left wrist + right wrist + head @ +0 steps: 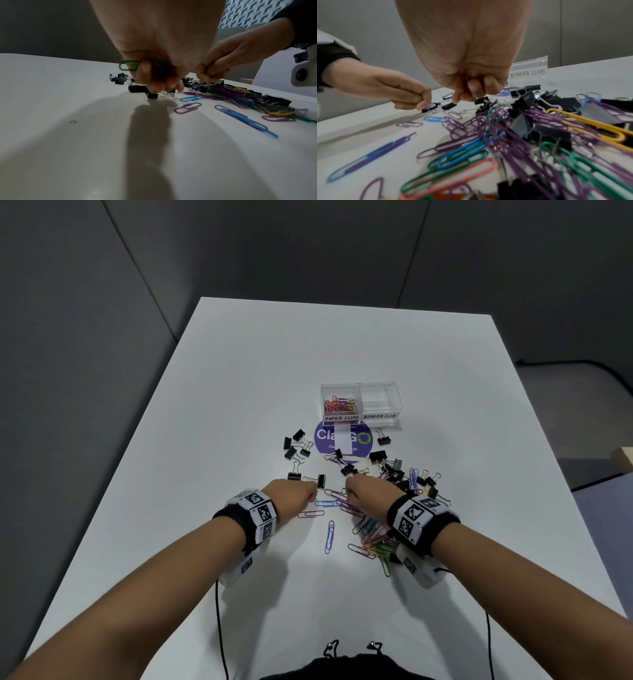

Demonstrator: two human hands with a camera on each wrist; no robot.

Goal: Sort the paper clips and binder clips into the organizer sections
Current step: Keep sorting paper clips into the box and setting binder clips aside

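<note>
**Kid:** Head view first. What are the hands doing?

**Friend:** Both hands are low over the white table (239,405). The left hand (291,494) has its fingers curled up tight. In the left wrist view, a green paper clip (127,66) sticks out from between those curled fingers (145,71). So that hand grips the green clip.

**Kid:** And the right hand (370,491)?

**Friend:** Its fingers (476,86) are curled too, with the tips pressed together. I cannot tell if they pinch anything.

**Kid:** Where are the clips?

**Friend:** A small black binder clip (321,481) lies just past the left fingertips. A blue paper clip (325,503) lies between the two hands. A big heap of colored paper clips (513,135) lies under and behind the right fingers, mixed with black binder clips (530,100). More black clips (296,443) lie farther out from the left fingers.

**Kid:** And the box?

**Friend:** The clear box (359,386) sits well past both sets of fingertips. Its left part says PAPER CLIPS and holds colored clips. Its right part says BINDER CLIPS. A purple round sticker (325,440) lies just in front of it.
</note>
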